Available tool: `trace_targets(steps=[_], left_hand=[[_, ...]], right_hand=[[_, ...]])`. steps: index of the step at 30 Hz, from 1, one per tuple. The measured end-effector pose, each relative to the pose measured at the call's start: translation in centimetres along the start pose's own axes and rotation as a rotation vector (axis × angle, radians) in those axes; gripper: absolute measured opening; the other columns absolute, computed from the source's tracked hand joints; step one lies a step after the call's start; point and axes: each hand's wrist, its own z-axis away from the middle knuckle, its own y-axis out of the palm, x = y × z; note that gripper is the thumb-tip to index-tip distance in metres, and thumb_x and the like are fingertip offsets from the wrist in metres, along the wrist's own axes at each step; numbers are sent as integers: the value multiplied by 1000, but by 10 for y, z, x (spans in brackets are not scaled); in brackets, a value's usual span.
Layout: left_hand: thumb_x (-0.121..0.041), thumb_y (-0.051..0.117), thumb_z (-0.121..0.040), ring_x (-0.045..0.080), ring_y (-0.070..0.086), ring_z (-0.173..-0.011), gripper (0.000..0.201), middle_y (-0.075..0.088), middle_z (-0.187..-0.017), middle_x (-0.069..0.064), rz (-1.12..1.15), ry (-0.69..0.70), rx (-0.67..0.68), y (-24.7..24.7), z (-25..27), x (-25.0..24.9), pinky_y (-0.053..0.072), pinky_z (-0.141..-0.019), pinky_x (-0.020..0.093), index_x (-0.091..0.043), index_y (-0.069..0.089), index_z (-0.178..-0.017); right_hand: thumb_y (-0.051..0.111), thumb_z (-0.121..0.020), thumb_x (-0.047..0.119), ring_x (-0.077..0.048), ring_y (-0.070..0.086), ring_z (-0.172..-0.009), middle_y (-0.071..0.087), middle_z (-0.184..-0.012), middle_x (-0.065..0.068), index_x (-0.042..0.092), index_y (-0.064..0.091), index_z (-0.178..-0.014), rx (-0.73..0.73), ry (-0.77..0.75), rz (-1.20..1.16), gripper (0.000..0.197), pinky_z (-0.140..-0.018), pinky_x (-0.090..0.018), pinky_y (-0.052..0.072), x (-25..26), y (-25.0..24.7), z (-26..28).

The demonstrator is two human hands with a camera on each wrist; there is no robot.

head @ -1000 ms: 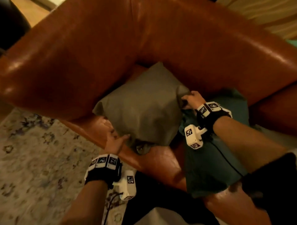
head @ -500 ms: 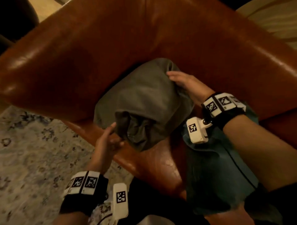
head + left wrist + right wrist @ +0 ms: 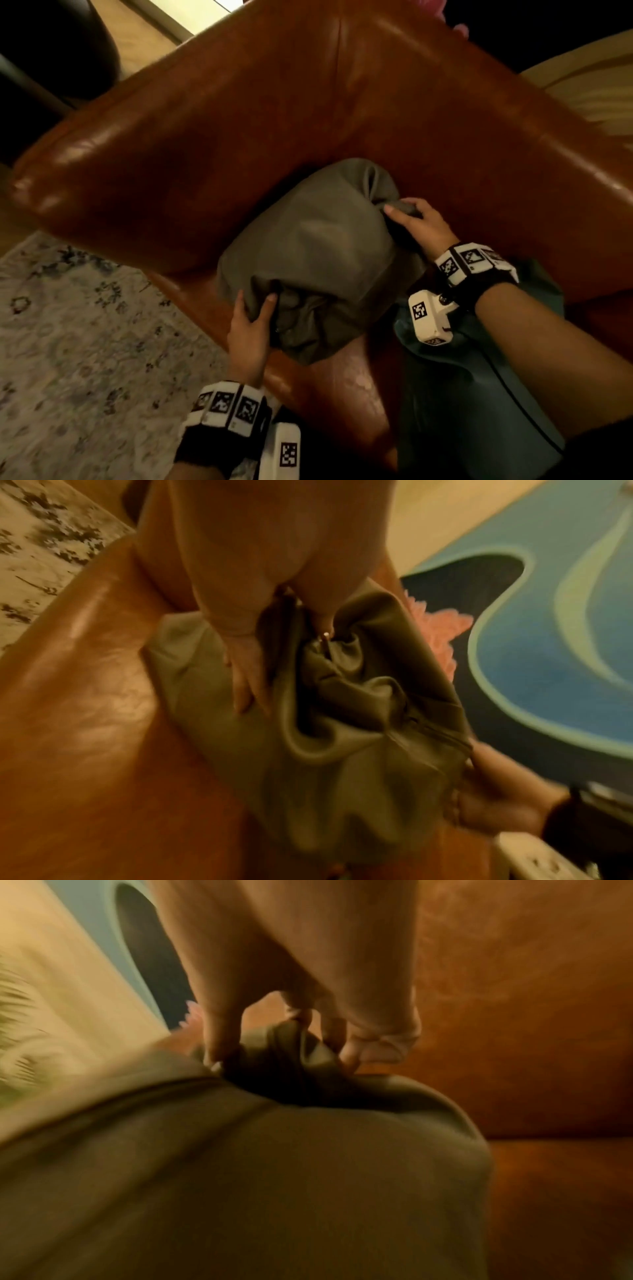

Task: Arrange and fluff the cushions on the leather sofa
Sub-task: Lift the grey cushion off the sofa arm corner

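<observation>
An olive-grey cushion [image 3: 318, 250] sits bunched in the corner of the brown leather sofa [image 3: 239, 113], squeezed between both hands. My left hand [image 3: 251, 318] grips its near, crumpled end [image 3: 329, 696], thumb and fingers pinching a fold of fabric. My right hand [image 3: 416, 224] grips the far right corner of the cushion [image 3: 284, 1053], the fabric gathered inside its curled fingers. A teal cushion [image 3: 476, 387] lies on the seat to the right, partly under my right forearm.
The sofa's armrest [image 3: 113, 164] runs along the left and its backrest [image 3: 479, 137] along the right. A pale patterned rug [image 3: 68, 359] covers the floor at the lower left. A blue and green mat [image 3: 555, 631] lies beyond the sofa.
The cushion has gone from lying flat to being bunched up. My right hand moved from its right edge to the far corner and closed on it; my left hand took hold of the near end.
</observation>
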Motion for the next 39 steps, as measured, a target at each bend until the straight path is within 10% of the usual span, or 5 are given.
trace_targets(steps=[4,8,30,36,39], left_hand=[[-51,65,-83,20,70,-94,46,72,-111,1,286,-3,-88,-14,-7,-20,55,-77,38,-24,63,-119],[-68,36,-90,20,55,-107,53,58,-119,-12,365,-134,-92,-13,-5,-27,45,-99,43,-40,47,-133],[-65,26,-95,32,41,-128,59,30,-155,-3,553,-144,-114,-11,-6,-36,43,-99,55,-37,32,-147],[-21,35,-104,24,52,-74,39,54,-88,9,-28,-346,4,0,17,35,52,-50,33,-4,42,-138],[-12,41,-102,34,58,-85,35,60,-99,19,-461,-290,199,32,30,65,57,-68,42,4,45,-132]], right_hand=[[67,-91,26,-8,63,-96,67,-106,5,28,68,-105,21,-161,-173,15,-87,-27,49,43,-6,-8],[74,-71,63,-18,48,-132,46,-149,3,59,48,-129,65,-117,-173,63,-106,-35,42,35,18,-18],[25,-96,68,-24,26,-148,22,-164,5,37,19,-156,214,-12,-291,68,-116,-50,29,29,53,11],[42,-104,35,-11,66,-98,70,-106,4,23,64,-116,135,-187,-231,27,-90,-32,49,-8,-20,71],[49,-102,24,-2,67,-87,71,-99,5,21,65,-109,-33,-181,-223,18,-82,-22,51,-65,-73,108]])
